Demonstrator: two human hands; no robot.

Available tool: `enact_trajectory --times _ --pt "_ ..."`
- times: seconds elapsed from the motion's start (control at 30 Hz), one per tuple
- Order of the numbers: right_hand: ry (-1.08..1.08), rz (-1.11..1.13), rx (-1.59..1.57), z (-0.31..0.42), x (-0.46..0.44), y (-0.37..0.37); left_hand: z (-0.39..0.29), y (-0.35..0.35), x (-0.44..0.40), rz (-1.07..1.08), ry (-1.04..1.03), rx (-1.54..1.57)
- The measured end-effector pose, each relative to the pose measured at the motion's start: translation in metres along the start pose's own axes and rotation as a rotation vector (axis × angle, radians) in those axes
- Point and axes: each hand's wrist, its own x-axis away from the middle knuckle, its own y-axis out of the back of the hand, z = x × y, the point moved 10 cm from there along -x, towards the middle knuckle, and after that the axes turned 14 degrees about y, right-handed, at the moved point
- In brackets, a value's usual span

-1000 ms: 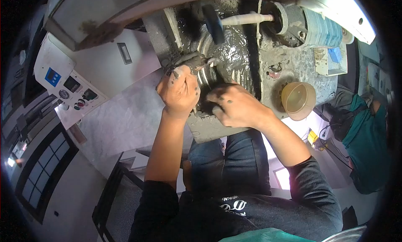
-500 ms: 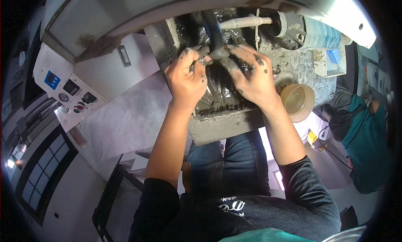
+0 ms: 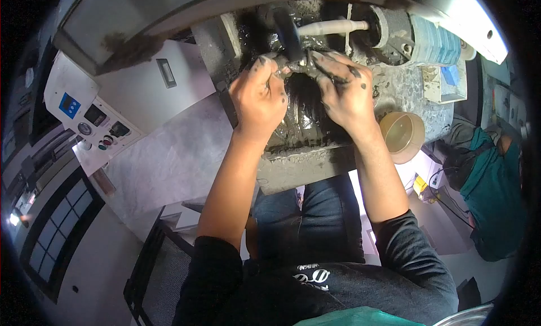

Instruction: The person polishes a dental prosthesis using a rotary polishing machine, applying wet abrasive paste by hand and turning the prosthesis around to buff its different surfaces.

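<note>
My left hand [image 3: 259,95], smeared with dark mud, is closed with its fingertips on a small mud-coated piece [image 3: 294,67]. From the other side my right hand [image 3: 346,86] pinches the same piece; its exact kind is hidden by mud and fingers. The piece is at the lower edge of a dark wheel [image 3: 288,37], and I cannot tell whether they touch. The wheel sits at the end of a pale tapered spindle [image 3: 335,27]. Under both hands lies a mud-filled tray [image 3: 307,160] with wet black sludge.
A motor housing [image 3: 431,41] wrapped in clear plastic stands at the right. Near my right wrist is a yellowish bowl [image 3: 402,137] of liquid. A white box [image 3: 445,85] sits behind it. A curved hood [image 3: 225,24] overhangs the tray. A control panel [image 3: 97,123] is at the left.
Both hands have shifted slightly, and the right fingers have curled in more around the small piece. It remains by the wheel. The view has moved a little.
</note>
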Motion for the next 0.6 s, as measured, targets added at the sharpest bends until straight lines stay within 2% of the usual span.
enact_trajectory --times 0.07,0.1,0.17,0.2,0.27,0.3,0.37,0.4,0.5,0.53,0.6 --pt "-0.044 0.030 0.048 -0.006 -0.001 -0.004 0.023 -0.008 -0.005 0.041 0.185 0.217" --pt "-0.044 0.028 0.049 -0.005 -0.002 -0.004 0.021 -0.008 -0.006 0.042 0.183 0.217" --pt "-0.067 0.080 0.134 -0.005 -0.001 -0.006 0.029 -0.010 -0.005 0.070 0.316 0.237" --pt "-0.069 0.080 0.131 -0.004 0.001 -0.005 0.028 -0.008 -0.003 0.072 0.318 0.234" --pt "-0.104 0.020 -0.065 -0.006 0.004 -0.002 0.005 0.004 0.001 0.000 0.080 0.103" --pt "-0.105 0.020 -0.066 -0.007 0.003 -0.003 0.005 0.003 -0.001 0.001 0.081 0.102" --pt "-0.088 0.053 0.083 -0.007 0.000 -0.003 0.017 -0.007 -0.006 0.079 0.210 0.115" --pt "-0.115 0.048 0.099 -0.010 0.000 -0.005 0.026 -0.012 -0.007 0.083 0.284 0.218" --pt "-0.069 0.071 0.039 -0.003 -0.003 -0.004 0.031 -0.008 0.001 0.077 0.351 0.276" --pt "-0.128 0.075 -0.030 -0.007 -0.001 -0.004 0.030 -0.009 0.002 0.080 0.356 0.274" --pt "-0.125 0.073 0.035 -0.011 0.000 -0.008 0.027 -0.009 0.003 0.060 0.370 0.333"
